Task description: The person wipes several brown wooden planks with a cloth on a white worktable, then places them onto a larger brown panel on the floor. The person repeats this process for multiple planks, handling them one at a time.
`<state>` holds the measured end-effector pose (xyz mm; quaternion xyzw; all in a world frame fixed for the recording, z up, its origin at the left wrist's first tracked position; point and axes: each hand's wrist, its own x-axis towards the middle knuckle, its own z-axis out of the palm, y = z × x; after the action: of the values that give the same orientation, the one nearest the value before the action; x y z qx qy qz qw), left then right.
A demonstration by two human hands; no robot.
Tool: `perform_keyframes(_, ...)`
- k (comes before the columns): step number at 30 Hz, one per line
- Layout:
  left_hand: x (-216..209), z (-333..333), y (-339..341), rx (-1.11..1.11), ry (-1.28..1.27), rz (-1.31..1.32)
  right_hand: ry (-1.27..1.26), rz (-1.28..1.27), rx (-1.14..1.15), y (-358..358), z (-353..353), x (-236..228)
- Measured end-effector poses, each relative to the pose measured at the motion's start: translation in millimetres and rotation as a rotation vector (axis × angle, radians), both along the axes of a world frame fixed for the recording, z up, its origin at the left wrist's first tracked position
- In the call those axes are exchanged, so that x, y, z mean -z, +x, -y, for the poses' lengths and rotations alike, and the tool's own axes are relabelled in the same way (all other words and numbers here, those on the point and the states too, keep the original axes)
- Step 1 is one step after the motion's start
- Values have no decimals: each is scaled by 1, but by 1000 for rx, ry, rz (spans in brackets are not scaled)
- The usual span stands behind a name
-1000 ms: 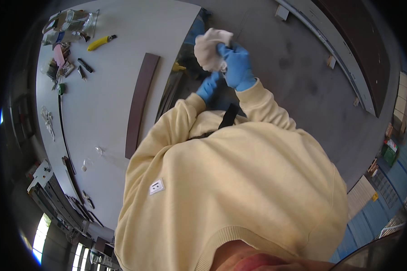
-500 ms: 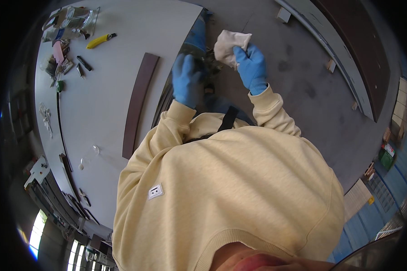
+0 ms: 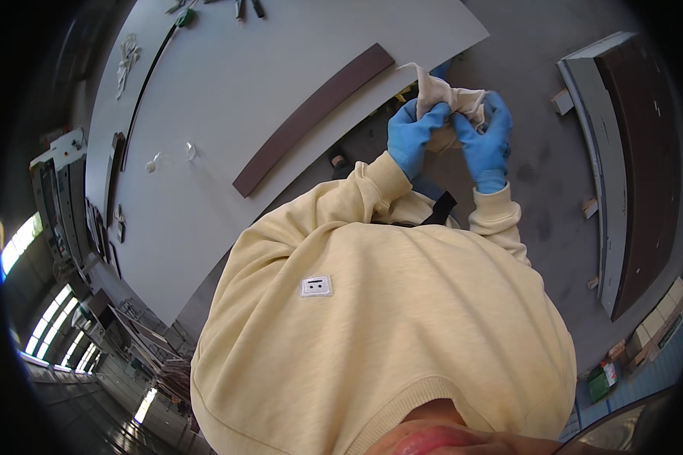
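A whitish cloth (image 3: pixel 442 94) is stretched between my two hands, partly unfolded, in front of my body and just off the table's edge. My left hand (image 3: pixel 412 139), in a blue glove, pinches the cloth's left side. Gripping its right side is my right hand (image 3: pixel 486 144), gloved the same way. Some of the fingertips are hidden behind the folds. Closest to my hands on the table is a long dark maroon strip (image 3: pixel 313 121), lying along the near edge.
The large pale table (image 3: pixel 197 227) spreads to my left. On it are a crumpled white string bundle (image 3: pixel 128 62), a small clear plastic piece (image 3: pixel 190 152) and a green tape measure (image 3: pixel 185 18). A stack of dark panels (image 3: pixel 637 174) rests on wooden blocks to my right.
My left hand has come over to the cloth and taken hold of it; the cloth is now opened out between both hands. My view has turned, so the table appears rotated.
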<state>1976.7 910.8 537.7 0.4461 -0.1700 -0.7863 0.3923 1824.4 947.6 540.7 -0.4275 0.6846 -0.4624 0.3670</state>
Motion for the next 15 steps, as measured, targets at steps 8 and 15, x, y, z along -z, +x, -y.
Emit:
perform_keyframes(8,1,1,115,236,-174,75,350,899,-129,83,6,34)
perform_keyframes(15,-32,-10,275,148,-61,160,384,831,-55,164,29,42)
